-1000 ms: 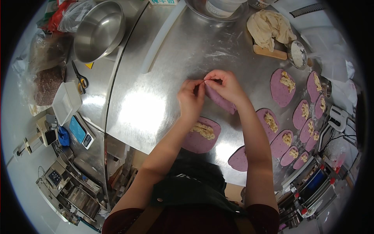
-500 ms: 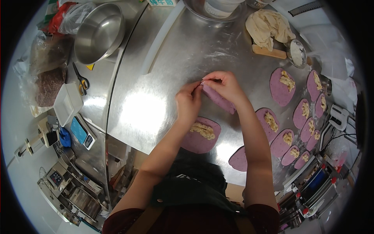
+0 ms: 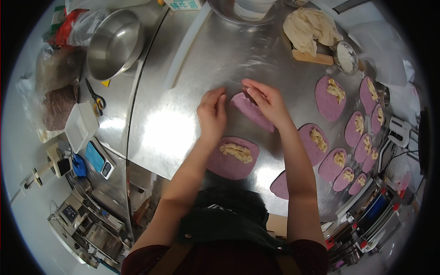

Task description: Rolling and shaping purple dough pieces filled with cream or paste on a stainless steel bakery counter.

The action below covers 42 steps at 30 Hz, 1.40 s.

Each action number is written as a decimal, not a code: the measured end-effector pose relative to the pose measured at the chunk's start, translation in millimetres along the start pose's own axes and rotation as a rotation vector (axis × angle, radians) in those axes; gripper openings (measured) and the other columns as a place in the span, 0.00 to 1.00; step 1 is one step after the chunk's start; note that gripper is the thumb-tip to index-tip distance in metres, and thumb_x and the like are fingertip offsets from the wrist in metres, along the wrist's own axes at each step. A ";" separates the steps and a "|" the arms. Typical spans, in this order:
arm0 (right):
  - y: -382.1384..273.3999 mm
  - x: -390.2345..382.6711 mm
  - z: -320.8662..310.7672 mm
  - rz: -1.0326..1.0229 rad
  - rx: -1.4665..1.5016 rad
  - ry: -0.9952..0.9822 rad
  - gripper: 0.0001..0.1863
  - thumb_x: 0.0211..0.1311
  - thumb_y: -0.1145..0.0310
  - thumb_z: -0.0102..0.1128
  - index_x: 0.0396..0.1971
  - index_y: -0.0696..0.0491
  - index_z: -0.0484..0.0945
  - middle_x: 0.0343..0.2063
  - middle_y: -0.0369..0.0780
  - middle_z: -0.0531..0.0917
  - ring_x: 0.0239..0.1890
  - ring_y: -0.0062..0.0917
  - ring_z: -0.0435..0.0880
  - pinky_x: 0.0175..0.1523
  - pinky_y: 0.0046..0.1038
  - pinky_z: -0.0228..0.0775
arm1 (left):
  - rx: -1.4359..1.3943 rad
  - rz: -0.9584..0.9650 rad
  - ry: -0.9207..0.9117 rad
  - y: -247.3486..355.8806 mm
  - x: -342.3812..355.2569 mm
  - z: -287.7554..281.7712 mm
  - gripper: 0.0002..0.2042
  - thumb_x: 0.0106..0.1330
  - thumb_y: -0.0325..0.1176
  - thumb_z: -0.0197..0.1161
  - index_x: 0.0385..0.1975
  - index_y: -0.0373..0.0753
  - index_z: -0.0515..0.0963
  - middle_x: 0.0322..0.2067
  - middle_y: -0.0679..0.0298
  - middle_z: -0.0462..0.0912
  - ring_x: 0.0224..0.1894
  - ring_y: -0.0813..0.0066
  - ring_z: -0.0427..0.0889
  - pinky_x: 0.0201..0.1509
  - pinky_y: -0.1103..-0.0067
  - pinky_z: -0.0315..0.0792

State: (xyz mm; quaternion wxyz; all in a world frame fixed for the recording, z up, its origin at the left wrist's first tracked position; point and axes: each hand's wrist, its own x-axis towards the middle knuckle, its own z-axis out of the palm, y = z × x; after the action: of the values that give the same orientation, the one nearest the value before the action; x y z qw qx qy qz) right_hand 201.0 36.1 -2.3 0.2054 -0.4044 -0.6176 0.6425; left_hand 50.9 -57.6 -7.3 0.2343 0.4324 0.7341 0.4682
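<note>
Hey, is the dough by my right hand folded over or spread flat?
Folded over: the dough is a narrow strip, whereas the flat piece to its lower left lies wide, filling exposed.

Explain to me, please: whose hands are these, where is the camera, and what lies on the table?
No robot here: these are a person's bare left hand and right hand. One wide fisheye camera on the head looks down, so straight edges bend. On the metal table lie flat purple dough pieces, most topped with pale yellow filling. One folded purple piece lies between the hands. The left hand, loosely curled, is apart from it and holds nothing visible; the right hand is at its edge, perhaps touching.
</note>
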 end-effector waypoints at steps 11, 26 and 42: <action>16.7 -149.9 60.4 0.287 0.863 0.938 0.14 0.63 0.71 0.54 0.44 0.64 0.73 0.40 0.47 0.80 0.45 0.31 0.80 0.54 0.31 0.71 | 0.101 -0.006 -0.994 24.9 75.7 2.8 0.22 0.54 0.37 0.69 0.44 0.30 0.76 0.36 0.55 0.81 0.40 0.71 0.80 0.45 0.79 0.72; 13.1 -131.1 77.3 0.195 1.515 0.901 0.22 0.63 0.70 0.53 0.51 0.69 0.63 0.49 0.52 0.72 0.54 0.39 0.71 0.61 0.36 0.63 | 0.703 0.878 -1.101 50.4 44.3 23.9 0.22 0.41 0.35 0.72 0.37 0.39 0.72 0.39 0.61 0.73 0.44 0.60 0.74 0.46 0.71 0.71; 16.7 -144.7 73.7 0.131 1.535 0.872 0.12 0.63 0.71 0.53 0.44 0.61 0.71 0.42 0.46 0.78 0.47 0.33 0.77 0.54 0.32 0.69 | 0.735 0.964 -0.926 29.2 12.7 15.6 0.30 0.50 0.35 0.66 0.55 0.35 0.67 0.58 0.54 0.67 0.61 0.58 0.65 0.61 0.65 0.63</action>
State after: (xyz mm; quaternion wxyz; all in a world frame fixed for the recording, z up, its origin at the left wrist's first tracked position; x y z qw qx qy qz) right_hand 233.1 -123.2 13.6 0.6001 -0.3986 0.1414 0.6790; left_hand 68.1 -33.8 12.4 0.1289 0.9076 0.3993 0.0150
